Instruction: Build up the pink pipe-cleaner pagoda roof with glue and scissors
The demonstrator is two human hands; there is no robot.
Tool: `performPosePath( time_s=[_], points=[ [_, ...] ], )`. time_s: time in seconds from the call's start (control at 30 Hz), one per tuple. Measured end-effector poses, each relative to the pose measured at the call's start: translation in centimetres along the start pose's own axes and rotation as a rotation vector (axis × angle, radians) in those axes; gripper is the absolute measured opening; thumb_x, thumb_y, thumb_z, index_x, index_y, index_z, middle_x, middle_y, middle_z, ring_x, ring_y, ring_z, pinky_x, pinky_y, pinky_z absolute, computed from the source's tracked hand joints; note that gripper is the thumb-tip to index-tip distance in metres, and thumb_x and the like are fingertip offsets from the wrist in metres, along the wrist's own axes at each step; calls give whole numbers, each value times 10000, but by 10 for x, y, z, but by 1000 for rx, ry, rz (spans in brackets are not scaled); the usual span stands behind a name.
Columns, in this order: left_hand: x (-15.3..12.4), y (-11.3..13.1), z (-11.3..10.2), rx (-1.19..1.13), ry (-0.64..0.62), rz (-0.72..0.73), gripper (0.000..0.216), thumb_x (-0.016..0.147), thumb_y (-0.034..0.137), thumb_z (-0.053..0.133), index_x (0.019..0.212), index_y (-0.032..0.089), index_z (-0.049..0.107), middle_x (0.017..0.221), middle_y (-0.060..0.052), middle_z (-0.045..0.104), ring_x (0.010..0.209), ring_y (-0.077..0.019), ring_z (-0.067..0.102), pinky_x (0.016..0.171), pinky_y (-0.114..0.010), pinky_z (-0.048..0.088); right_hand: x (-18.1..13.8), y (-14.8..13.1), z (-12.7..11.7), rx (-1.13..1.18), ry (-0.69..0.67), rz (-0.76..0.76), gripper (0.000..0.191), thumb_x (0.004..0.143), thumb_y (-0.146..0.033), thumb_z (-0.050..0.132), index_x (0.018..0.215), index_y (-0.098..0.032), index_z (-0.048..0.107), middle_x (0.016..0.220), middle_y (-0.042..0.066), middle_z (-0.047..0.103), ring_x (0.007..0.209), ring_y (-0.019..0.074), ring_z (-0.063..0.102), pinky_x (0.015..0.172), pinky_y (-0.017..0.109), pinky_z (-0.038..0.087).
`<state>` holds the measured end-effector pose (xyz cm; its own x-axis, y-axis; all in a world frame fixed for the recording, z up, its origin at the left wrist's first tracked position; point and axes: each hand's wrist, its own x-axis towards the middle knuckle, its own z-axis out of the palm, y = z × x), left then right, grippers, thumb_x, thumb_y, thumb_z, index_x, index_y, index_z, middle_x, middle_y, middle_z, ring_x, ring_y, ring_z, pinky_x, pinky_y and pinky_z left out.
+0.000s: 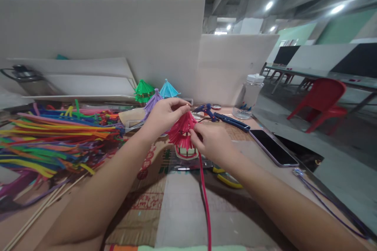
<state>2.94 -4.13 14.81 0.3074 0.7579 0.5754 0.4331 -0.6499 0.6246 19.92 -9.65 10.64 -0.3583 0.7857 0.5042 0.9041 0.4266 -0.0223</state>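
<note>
A small red pavilion model [184,136] with a layered, fringed roof stands in front of me on dark posts over a pale base. My left hand [166,117] reaches over it from the left, thumb and fingers pinching the roof's peak. On its right side, my right hand [214,141] has its fingers bent together at the lower roof edge, at the upper end of a long red pipe cleaner [204,192]. That pipe cleaner hangs down toward me past the table's front. The fingertips of my right hand partly hide the contact.
Green [143,91], purple [153,102] and blue [167,88] roofed models stand behind. Colourful pipe cleaners [59,133] are heaped left. A glue gun [204,109], yellow-handled tool [229,180], phone [273,148] and clear bottle [247,96] lie or stand right.
</note>
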Motion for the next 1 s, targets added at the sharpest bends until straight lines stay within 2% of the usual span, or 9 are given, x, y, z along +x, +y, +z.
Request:
performPosePath(
  time_s=[0.17, 0.4, 0.67, 1.0],
  points=[
    [2, -5, 0, 6, 4, 9, 244, 873, 340, 630, 958, 153, 762, 960, -57, 779, 895, -188, 702, 795, -247, 525, -4, 0, 5, -52, 82, -101, 280, 959, -257, 445, 797, -160, 651, 707, 59, 708, 615, 161, 602, 580, 312, 241],
    [1, 0, -1, 15, -11, 0, 266, 870, 338, 623, 969, 134, 762, 970, -71, 776, 905, -191, 696, 801, -244, 522, -7, 0, 14, -38, 199, -140, 296, 948, -245, 429, 758, -168, 643, 679, 53, 703, 591, 157, 603, 570, 309, 238],
    [0, 2, -2, 24, -12, -9, 270, 862, 363, 618, 966, 157, 759, 986, -71, 774, 927, -216, 693, 827, -287, 534, -3, -4, 3, 14, 22, 32, 319, 961, -295, 417, 792, -177, 660, 726, 56, 722, 608, 154, 600, 561, 300, 208],
    [0, 2, -1, 31, -11, -18, 260, 867, 346, 614, 959, 152, 761, 996, -74, 772, 935, -213, 690, 836, -280, 528, -3, -8, 0, 24, -28, 72, 328, 968, -311, 409, 809, -179, 663, 751, 58, 723, 627, 158, 599, 560, 303, 205]
  ],
)
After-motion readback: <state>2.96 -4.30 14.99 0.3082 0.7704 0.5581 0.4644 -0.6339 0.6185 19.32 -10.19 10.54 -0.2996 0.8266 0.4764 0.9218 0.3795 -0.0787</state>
